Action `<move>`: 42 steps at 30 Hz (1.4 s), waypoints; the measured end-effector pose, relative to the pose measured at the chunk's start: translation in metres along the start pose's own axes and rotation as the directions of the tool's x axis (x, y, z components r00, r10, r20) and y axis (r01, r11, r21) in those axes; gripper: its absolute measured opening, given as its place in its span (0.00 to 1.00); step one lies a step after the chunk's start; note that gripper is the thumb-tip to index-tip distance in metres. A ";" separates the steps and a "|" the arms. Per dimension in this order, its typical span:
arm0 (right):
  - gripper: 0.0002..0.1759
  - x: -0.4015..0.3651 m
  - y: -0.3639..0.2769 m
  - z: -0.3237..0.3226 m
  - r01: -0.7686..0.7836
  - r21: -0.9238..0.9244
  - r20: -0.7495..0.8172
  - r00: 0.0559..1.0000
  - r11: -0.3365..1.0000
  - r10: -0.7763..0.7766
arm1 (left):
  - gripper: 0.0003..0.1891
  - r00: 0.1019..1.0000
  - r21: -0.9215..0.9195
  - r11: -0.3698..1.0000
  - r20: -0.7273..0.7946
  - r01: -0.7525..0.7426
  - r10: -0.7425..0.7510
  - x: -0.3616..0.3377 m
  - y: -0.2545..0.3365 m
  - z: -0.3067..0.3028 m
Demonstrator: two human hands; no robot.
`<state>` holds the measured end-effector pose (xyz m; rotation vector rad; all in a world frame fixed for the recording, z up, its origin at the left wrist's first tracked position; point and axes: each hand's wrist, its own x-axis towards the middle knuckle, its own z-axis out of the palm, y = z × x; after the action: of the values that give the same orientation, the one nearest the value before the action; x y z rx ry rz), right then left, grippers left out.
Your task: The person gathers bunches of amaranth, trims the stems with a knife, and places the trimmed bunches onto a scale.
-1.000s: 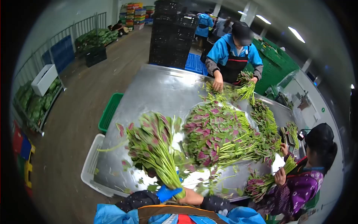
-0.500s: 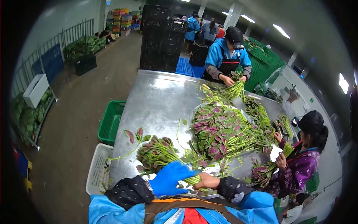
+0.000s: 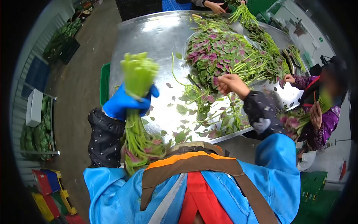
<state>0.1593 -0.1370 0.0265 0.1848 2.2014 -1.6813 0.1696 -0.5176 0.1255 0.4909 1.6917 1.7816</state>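
Observation:
My left hand (image 3: 128, 101), in a blue glove, is closed around a bunch of leafy amaranth (image 3: 140, 74) at the left front of the table. Its pale cut stem ends point up, while the green and purple leaves hang down against my sleeve and apron. Bare, my right hand (image 3: 234, 85) reaches over the near edge of a large amaranth pile (image 3: 212, 50). Its fingers are loosely bent and slightly apart, with the tips right at a purple leaf. Below that hand, loose stems and leaves (image 3: 203, 106) lie scattered on the metal table (image 3: 149, 37).
A green crate (image 3: 105, 84) stands beside the table's left edge. At the right, a co-worker in a purple sleeve (image 3: 326, 125) holds another amaranth bunch. Across the table, another person's hands (image 3: 215, 6) are at more stems. Colored crates (image 3: 52, 194) sit at the lower left.
My left hand has lifted the bunch to the left and turned it stem ends up. My right hand has let go of the stems and moved forward to the pile. The view has tilted down.

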 end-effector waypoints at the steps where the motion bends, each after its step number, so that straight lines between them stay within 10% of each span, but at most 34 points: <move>1: 0.17 0.019 0.018 0.004 0.013 -0.116 -0.102 0.995 0.993 -0.025 | 0.18 1.000 -0.152 0.988 0.021 0.008 -0.005 -0.001 -0.010 -0.005; 7: 0.14 0.106 0.091 0.101 0.451 -0.491 -0.126 0.810 0.745 -0.573 | 0.21 1.000 -0.475 0.880 0.006 0.020 -0.020 0.034 -0.085 -0.007; 13: 0.18 0.135 0.079 0.107 -0.199 -0.828 -0.360 0.905 0.524 -0.225 | 0.22 1.000 -0.430 0.902 0.004 0.028 -0.028 0.032 -0.086 -0.012; 19: 0.20 0.087 0.079 0.075 -0.230 -0.903 -0.207 0.973 0.363 0.102 | 0.20 0.996 -0.518 0.853 -0.026 0.064 -0.090 0.038 -0.092 -0.013; 24: 0.18 0.069 0.080 0.081 -0.222 -0.666 -0.389 0.918 0.712 -0.078 | 0.18 0.990 -0.491 0.860 0.039 0.140 -0.139 0.055 -0.097 -0.007; 27: 0.10 0.053 0.066 0.083 0.344 -0.439 -0.312 0.808 0.830 -0.500 | 0.18 0.985 -0.544 0.822 0.083 0.170 -0.149 0.055 -0.099 0.001; 31: 0.12 0.005 -0.012 0.104 0.703 -0.422 -0.146 0.571 0.573 -0.808 | 0.19 0.981 -0.553 0.811 0.128 0.193 -0.146 0.058 -0.103 0.007; 35: 0.15 -0.004 -0.032 0.121 0.706 -0.567 -0.091 0.458 0.424 -0.884 | 0.18 0.967 -0.525 0.815 0.194 0.247 -0.168 0.058 -0.096 0.019; 42: 0.11 -0.006 -0.010 0.127 0.588 -0.645 -0.152 0.528 0.489 -0.835 | 0.14 0.921 -0.419 0.833 0.303 0.360 -0.246 0.056 -0.082 0.040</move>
<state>0.1875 -0.2598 0.0096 -0.7301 3.3522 -1.3270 0.1692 -0.4522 0.0406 0.1904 1.0508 1.7310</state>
